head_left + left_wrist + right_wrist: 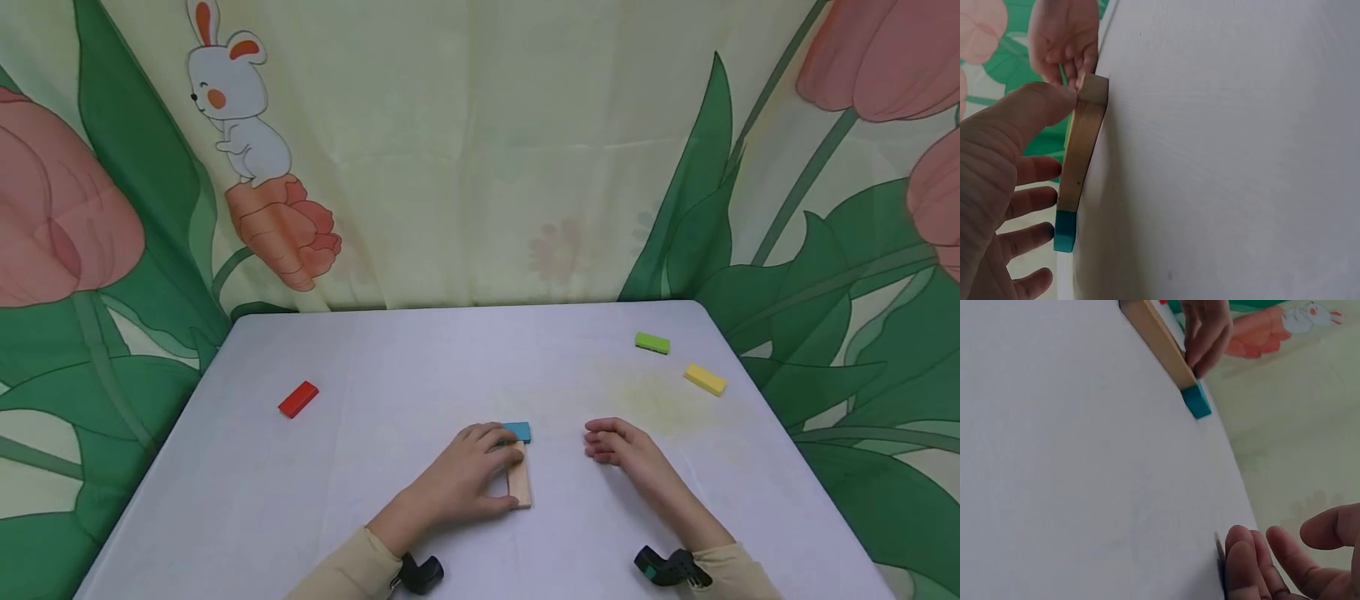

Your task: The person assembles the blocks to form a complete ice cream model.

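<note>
A plain wooden block (519, 483) lies on the white table, its far end touching a blue block (519, 431) set crosswise. Over them spreads my left hand (465, 475), thumb at the plain block's near end, fingers spread near its far part and the blue block. In the left wrist view those fingertips meet the edge of the plain block (1082, 150); the blue block (1065, 231) is by the lower fingers. To the right, my right hand (630, 458) hovers with loosely bent fingers and nothing in it, apart from the blocks.
A red block (298, 400) lies at the left of the table. Toward the back right are a green block (652, 342) and a yellow block (705, 380), near the table's right edge. Behind hangs a curtain (465, 150) printed with tulips and a rabbit.
</note>
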Demonstrator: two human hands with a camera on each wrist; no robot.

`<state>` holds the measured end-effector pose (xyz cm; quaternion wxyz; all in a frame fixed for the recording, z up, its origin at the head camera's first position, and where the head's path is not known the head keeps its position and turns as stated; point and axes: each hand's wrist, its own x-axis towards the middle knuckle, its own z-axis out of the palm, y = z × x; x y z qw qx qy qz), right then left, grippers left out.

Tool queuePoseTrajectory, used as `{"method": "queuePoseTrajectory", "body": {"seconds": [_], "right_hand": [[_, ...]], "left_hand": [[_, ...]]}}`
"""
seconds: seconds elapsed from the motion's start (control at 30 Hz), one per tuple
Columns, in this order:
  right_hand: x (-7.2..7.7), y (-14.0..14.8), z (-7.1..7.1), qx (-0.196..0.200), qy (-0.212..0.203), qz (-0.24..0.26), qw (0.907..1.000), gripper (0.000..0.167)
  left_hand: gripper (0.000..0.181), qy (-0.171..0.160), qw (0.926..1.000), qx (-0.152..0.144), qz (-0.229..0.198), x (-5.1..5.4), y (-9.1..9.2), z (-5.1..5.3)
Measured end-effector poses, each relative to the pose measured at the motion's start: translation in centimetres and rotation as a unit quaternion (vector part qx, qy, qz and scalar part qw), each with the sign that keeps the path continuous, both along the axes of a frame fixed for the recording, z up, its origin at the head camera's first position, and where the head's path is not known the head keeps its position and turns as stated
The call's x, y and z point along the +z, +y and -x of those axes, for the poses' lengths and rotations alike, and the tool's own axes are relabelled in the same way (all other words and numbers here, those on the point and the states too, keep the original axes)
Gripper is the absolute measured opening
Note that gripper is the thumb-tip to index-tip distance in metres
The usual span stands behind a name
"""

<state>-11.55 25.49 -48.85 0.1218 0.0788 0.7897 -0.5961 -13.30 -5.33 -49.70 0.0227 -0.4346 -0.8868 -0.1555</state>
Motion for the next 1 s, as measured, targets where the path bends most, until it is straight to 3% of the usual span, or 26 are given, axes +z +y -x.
{"method": "queuePoseTrajectory", "body": {"seconds": [0.23,0.47,0.6,0.8,1.0], "right_hand": [[0.4,4.9,-0.4,-0.020,0.020,-0.075,0.9967,0.042],[-0.1,9.5,0.0,-0.046,0.019,-0.038,0.9980,0.055],[-0.4,11.7,0.6,-0.070,0.024,-0.044,0.9963,0.059],[-0.2,13.8,1.6,-0.124,0.022,-0.109,0.9860,0.066],[-0.1,15.1,2.5,-0.152,0.012,-0.171,0.9734,0.066]], "left_hand": [[0.060,-0.002,0.9998,-0.008,0.018,0.1,0.1,0.2],[0.059,-0.003,0.9997,-0.001,0.026,0.3,0.0,-0.1],[0.058,-0.004,0.9997,0.001,0.025,0.3,-0.1,-0.2],[0.057,-0.002,0.9998,0.001,0.021,0.3,-0.1,-0.4],[0.058,0.000,0.9998,0.000,0.019,0.1,-0.2,-0.4]]}}
